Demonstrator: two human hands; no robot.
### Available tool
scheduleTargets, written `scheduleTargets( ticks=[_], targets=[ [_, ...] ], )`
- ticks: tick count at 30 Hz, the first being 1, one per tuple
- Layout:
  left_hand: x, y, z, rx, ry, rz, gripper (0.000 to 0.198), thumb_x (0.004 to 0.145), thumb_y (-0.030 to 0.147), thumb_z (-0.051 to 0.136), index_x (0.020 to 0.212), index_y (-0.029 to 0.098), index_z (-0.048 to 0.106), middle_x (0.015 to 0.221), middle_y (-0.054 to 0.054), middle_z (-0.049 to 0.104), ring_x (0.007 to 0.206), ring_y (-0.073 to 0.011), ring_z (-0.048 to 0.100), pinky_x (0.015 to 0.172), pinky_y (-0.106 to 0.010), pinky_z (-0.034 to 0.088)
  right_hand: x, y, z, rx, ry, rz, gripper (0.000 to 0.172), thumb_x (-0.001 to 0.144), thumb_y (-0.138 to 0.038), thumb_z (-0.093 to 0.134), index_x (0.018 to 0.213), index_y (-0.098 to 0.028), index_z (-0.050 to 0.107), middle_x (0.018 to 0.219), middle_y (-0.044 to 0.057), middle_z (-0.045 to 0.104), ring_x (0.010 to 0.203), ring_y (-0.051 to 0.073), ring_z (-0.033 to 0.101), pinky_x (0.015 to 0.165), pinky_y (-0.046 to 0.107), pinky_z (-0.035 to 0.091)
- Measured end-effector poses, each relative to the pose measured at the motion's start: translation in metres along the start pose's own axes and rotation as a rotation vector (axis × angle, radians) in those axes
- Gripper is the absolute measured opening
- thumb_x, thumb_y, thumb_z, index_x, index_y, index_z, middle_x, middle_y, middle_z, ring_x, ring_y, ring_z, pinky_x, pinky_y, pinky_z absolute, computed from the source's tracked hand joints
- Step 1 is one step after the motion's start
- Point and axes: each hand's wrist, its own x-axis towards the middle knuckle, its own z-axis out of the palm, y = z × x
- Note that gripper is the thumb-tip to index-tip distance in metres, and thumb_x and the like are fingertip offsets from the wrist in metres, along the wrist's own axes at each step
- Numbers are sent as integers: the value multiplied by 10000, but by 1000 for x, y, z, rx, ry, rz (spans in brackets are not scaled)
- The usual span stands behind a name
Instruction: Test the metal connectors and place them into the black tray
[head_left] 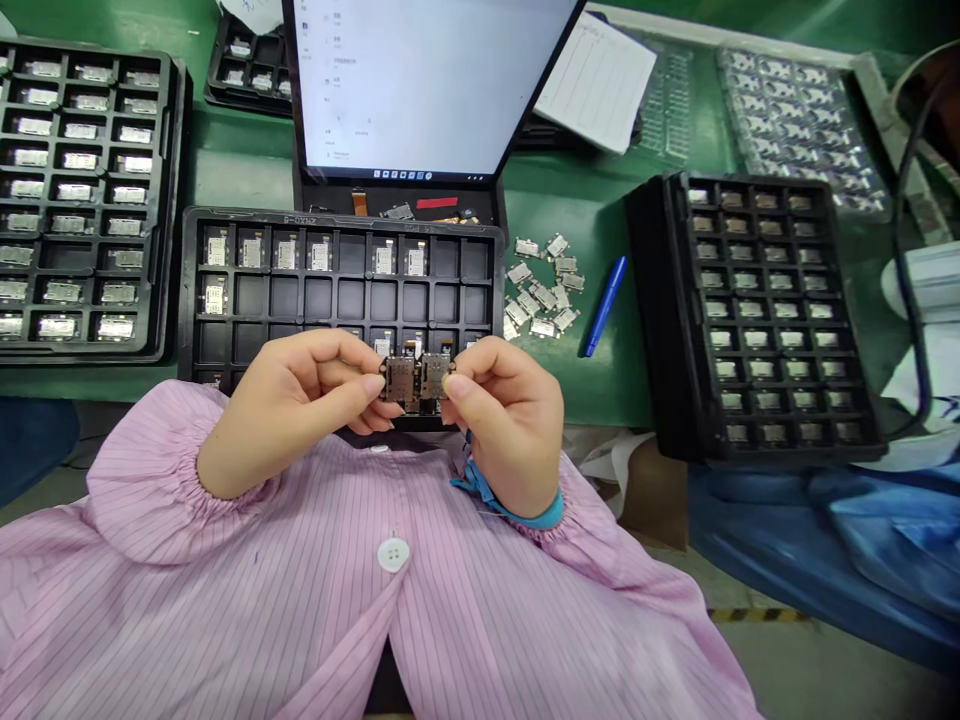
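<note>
My left hand (319, 395) pinches one small metal part (400, 379) between thumb and fingers. Another like it (434, 376) is pinched in my right hand (502, 415), which has a blue band at the wrist. The two parts are side by side, their near edges close together; whether they touch I cannot tell. Both hands are over the front edge of a black compartment tray (345, 222). Similar parts lie in some of its compartments, mostly along the back row; my hands hide some of the front ones.
Several loose metal parts (544, 325) and a blue pen (604, 307) lie right of the tray. Filled black trays stand left (174, 210) and right (660, 320). Behind are a screen (420, 90), paper (598, 80) and a clear tray (806, 130).
</note>
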Motion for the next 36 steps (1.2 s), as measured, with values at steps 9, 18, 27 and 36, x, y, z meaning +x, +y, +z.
scheduleTargets(
  ticks=[9,18,27,36],
  targets=[
    [-2,1,1,9,6,29,72,836,218,673,832,179,612,704,-18,748,624,-165,729,596,-232,611,-1,1,1,2,-1,-8,185,849,-240,604,690,-221,513,605,-40,459,510,103,401,473,254,312],
    [-1,-2,0,-6,-4,26,77,841,217,675,841,176,609,707,-18,749,657,-173,738,608,-232,620,-1,-1,2,-4,-5,-16,193,846,-226,603,679,-216,508,598,-42,458,508,99,401,472,250,311],
    [1,-1,1,-43,-19,24,51,855,161,653,836,160,605,702,-4,753,654,-147,737,600,-181,611,0,0,1,6,-15,-49,203,856,-182,589,674,-208,504,597,-51,450,507,89,396,471,241,300],
    [3,-2,1,-63,-24,-2,44,857,147,647,841,161,608,705,4,755,641,-133,732,592,-168,607,0,-1,1,9,-26,-45,209,856,-172,583,668,-207,498,587,-56,446,500,85,389,463,239,288]
  ],
)
